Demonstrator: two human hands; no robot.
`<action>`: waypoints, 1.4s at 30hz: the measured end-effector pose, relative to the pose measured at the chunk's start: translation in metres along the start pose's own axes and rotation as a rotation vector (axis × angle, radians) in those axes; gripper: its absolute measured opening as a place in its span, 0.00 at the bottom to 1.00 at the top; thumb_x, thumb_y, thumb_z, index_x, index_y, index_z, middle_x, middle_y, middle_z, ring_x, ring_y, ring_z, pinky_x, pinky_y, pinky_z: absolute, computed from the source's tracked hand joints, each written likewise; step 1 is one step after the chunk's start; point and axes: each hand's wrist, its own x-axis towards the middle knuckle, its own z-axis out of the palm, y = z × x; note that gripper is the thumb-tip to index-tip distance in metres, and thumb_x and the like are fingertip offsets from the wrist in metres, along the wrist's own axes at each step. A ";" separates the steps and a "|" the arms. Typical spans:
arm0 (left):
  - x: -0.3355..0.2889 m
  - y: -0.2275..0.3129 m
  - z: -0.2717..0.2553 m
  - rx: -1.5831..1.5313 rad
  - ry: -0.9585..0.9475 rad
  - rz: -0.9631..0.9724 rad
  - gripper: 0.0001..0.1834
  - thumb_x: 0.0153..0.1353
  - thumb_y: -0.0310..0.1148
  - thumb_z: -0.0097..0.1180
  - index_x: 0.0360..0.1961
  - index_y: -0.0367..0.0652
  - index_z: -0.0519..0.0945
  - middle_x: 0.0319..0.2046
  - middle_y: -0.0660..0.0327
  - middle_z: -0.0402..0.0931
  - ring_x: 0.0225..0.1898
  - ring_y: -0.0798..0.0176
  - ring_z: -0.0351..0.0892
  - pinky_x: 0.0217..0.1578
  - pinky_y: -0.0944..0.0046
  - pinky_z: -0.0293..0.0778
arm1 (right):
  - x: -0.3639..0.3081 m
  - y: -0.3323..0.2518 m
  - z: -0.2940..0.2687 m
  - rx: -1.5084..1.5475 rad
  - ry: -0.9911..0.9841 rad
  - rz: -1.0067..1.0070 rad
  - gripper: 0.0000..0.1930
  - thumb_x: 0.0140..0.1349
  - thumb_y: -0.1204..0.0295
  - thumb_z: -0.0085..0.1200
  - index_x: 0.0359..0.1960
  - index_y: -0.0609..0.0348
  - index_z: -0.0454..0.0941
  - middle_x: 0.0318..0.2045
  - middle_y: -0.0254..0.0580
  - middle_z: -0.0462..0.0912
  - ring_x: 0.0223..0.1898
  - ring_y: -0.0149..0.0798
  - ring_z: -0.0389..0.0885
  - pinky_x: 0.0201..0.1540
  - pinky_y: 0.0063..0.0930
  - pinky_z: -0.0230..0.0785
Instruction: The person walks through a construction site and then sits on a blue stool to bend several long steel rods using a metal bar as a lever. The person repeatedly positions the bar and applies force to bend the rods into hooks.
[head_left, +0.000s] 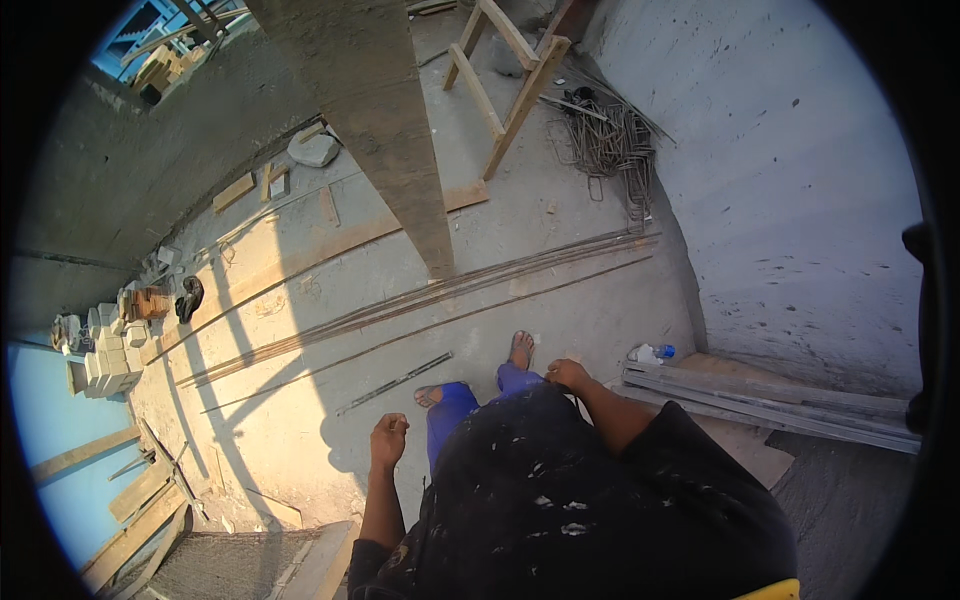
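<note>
My left hand (388, 440) hangs beside my left thigh, its fingers curled in, with nothing visible in them. Near my right thigh, at the hem of my dark, paint-spotted shirt, my right hand (568, 375) is closed; whether it holds anything is hidden. Both hands are well above the floor. Ahead of my sandalled feet, a short dark bar with pale marks (395, 384) lies on the dusty concrete. Beyond it, a bundle of long thin metal rods (430, 297) stretches across the floor, with a single rod (480, 318) on the near side.
A grey pillar (385, 110) rises ahead, beside a wooden frame (528, 110). Bent metal stirrups (612, 140) are heaped by the right wall (790, 190). Long metal bars (770, 395) lie at right. Pale blocks (108, 350) and wooden planks (140, 525) are at left.
</note>
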 end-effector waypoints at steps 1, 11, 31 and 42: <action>-0.004 0.012 0.015 -0.070 -0.023 -0.017 0.15 0.69 0.37 0.57 0.47 0.36 0.83 0.36 0.55 0.87 0.39 0.60 0.86 0.44 0.60 0.79 | 0.002 0.005 -0.014 0.106 -0.027 0.037 0.18 0.59 0.59 0.53 0.41 0.59 0.86 0.39 0.52 0.88 0.44 0.54 0.86 0.49 0.42 0.77; 0.024 0.186 -0.005 -0.238 0.017 0.277 0.18 0.71 0.37 0.56 0.54 0.34 0.78 0.41 0.58 0.83 0.43 0.66 0.79 0.48 0.66 0.74 | -0.015 0.106 -0.077 0.714 0.131 0.452 0.06 0.62 0.70 0.57 0.36 0.58 0.84 0.30 0.39 0.87 0.27 0.35 0.86 0.28 0.31 0.76; -0.035 0.034 0.019 -0.216 0.266 0.174 0.19 0.69 0.46 0.55 0.51 0.43 0.80 0.44 0.48 0.84 0.49 0.44 0.83 0.50 0.49 0.76 | 0.146 -0.253 -0.259 0.451 0.850 -0.389 0.30 0.79 0.51 0.37 0.64 0.67 0.70 0.49 0.57 0.83 0.47 0.52 0.84 0.47 0.45 0.77; -0.083 -0.082 0.043 -0.565 0.693 -0.102 0.18 0.71 0.46 0.51 0.50 0.44 0.81 0.45 0.51 0.83 0.48 0.45 0.81 0.49 0.49 0.74 | 0.103 -0.575 0.010 -0.037 0.105 -0.938 0.39 0.72 0.39 0.37 0.67 0.64 0.67 0.55 0.56 0.81 0.57 0.52 0.80 0.54 0.49 0.73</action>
